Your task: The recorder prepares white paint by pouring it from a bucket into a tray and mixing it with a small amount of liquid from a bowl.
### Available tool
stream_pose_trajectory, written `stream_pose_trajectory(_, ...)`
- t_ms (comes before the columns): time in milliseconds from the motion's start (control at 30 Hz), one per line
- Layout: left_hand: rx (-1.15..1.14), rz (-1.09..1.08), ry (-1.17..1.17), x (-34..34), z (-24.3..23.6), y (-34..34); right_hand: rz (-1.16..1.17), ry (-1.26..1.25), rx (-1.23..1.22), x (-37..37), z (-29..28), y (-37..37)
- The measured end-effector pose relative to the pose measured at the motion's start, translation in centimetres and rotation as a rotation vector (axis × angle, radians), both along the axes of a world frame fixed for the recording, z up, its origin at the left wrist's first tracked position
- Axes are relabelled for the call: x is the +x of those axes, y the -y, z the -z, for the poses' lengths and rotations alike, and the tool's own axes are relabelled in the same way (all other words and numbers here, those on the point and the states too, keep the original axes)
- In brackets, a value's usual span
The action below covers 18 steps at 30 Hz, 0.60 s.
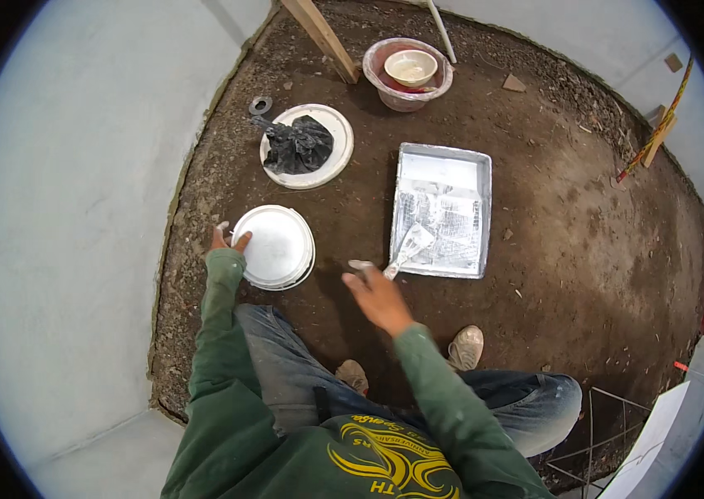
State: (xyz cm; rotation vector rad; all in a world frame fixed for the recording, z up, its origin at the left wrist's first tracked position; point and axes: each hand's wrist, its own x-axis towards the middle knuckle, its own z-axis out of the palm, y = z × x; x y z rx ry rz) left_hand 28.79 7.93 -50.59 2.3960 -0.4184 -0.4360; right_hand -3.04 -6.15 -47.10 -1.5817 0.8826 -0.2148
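A white round bucket (274,244) with a lid on top stands in front of me on the left. At its left edge is my left hand (223,241), fingers apart, the thumb touching the lid's rim. To the right of the bucket my right hand (379,298) hovers with its fingers stretched leftward and nothing seen in them. Just beyond it a putty knife (415,241) rests with its blade over a grey paint tray (487,208); its whitened handle ends close beside my right hand. White paint coats the tray's inside.
Behind the bucket lies a white lid (342,148) bearing a crumpled black plastic bag (302,145). Farther off are a reddish basin (377,75) with a cream bowl (411,66) in it and a wooden post (323,41). A pale wall (94,216) runs along the left.
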Motion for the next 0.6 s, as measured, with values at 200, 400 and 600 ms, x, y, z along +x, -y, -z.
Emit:
stream_pose_trajectory(200,-0.086,-0.053,-0.038,-1.1,-0.1,-1.2,0.140,0.088,0.694,9.9,4.0,-4.2)
stream_pose_trajectory(400,-0.060,-0.031,-0.051,-2.5,-0.1,-1.0,0.128,0.112,0.763,9.0,4.3,-4.5)
stream_pose_trajectory(600,-0.283,0.033,-0.144,-2.7,1.6,-0.5,0.211,0.172,0.803,6.1,2.7,-7.1)
